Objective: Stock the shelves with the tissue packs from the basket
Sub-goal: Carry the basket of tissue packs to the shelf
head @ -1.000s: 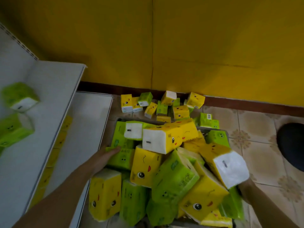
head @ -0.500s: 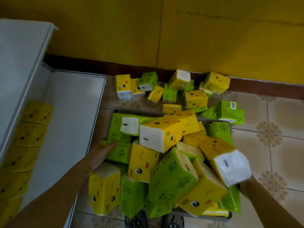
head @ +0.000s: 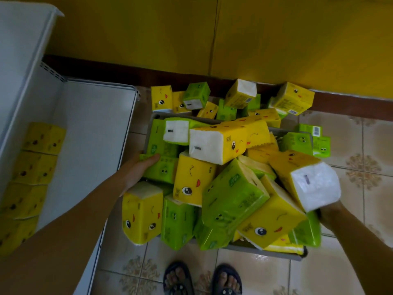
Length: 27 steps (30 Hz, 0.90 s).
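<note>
The basket (head: 263,249), heaped with tissue packs (head: 231,199), is gripped by the left hand (head: 138,167) and right hand (head: 329,211) above tiled floor (head: 350,167).

the view is dim and soft with a warm yellow cast, and the white shelf (head: 93,133) reads grey-blue. packs left of that shelf are smeared and blurred, and its edges bow from wide-angle distortion. shadows are faint, without glare.
</note>
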Tool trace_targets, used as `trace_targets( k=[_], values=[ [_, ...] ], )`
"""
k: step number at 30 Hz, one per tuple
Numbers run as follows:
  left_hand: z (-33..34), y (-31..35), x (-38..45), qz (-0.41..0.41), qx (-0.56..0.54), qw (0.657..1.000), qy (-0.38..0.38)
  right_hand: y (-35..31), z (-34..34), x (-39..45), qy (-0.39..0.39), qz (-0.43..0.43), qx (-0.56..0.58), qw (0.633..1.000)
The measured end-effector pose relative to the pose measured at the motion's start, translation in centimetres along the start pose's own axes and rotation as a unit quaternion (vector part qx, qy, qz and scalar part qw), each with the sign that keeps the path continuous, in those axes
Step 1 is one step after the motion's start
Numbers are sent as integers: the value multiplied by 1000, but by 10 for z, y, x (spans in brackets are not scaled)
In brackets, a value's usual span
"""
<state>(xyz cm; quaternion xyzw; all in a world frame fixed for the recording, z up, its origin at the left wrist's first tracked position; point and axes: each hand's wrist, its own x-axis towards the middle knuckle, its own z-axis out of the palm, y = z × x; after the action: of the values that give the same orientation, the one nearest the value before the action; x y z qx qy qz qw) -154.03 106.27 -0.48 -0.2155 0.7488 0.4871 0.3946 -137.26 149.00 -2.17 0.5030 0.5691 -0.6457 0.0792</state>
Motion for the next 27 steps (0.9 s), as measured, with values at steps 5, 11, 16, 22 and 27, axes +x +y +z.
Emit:
trace_targets(
  k=[5,11,16,22,27],
  values=[
    [1,0,3,2,25,1000,7,-2,-3,7,0,-30,12,999],
    [-8,2,1,-15,128,990,60,-26,-14,-4,21,2,-52,998],
    [4,26,-35,69,161,972,155,-70,-13,-39,40,-52,-118,991],
    [36,55,-104,182,157,949,204,-117,13,-110,43,-186,-185,964],
    [73,64,-153,135,182,966,125,-128,41,-161,36,-269,-299,915]
  ],
)
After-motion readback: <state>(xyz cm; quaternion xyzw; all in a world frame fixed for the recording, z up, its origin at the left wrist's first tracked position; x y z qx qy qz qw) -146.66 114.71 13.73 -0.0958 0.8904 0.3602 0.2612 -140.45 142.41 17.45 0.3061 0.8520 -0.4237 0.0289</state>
